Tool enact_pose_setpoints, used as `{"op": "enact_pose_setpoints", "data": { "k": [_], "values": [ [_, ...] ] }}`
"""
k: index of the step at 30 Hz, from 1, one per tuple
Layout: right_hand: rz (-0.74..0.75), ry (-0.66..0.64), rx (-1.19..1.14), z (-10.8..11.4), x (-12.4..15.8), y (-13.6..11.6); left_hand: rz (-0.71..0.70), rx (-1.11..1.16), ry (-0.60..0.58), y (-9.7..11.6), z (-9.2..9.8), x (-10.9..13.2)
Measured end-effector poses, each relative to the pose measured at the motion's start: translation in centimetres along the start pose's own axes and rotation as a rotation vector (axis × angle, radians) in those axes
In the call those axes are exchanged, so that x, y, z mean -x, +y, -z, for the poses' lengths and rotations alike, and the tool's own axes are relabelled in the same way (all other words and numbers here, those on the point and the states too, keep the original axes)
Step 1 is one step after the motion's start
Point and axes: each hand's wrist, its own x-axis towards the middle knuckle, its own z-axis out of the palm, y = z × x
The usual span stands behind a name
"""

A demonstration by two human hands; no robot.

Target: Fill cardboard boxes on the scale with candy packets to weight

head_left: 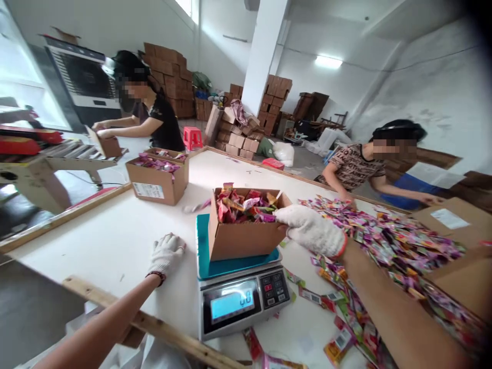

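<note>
Left hand (166,254) rests spread on table (100,238); right hand (313,229) touches carton (246,241), grip unclear.

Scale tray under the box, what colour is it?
Teal; the tray shows best in the head view.

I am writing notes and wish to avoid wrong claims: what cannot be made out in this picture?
All in the head view:
Carton on the scale: contents beneath the top packets, hidden by them and its walls.
Scale's display: exact reading, blurred.
Label on the left carton: print too small.
Left hand: palm, hidden by its back.
Red machine: cut off by the left edge.
</note>
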Motion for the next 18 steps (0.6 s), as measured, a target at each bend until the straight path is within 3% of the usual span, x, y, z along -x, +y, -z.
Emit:
{"op": "enact_pose_setpoints", "data": {
  "k": [2,5,11,14,18],
  "values": [
    [-0.061,-0.028,-0.028,-0.8,-0.7,-0.3,-0.012,0.011,-0.002,-0.5,0.6,1.5],
    [-0.093,-0.04,-0.042,0.2,-0.7,-1.6,-0.044,0.031,-0.021,-1.7,1.6,3.7],
    [-0.09,0.321,0.092,3.9,1.3,-4.5,-0.084,0.064,-0.066,-4.4,2.6,7.7],
    [-0.106,0.378,0.144,4.7,1.6,-5.0,-0.138,0.083,0.004,-4.3,3.9,6.9],
    [-0.078,0.419,0.078,4.6,1.7,-5.4,-0.128,-0.013,0.149,-3.4,6.0,2.2]
  ]
}}
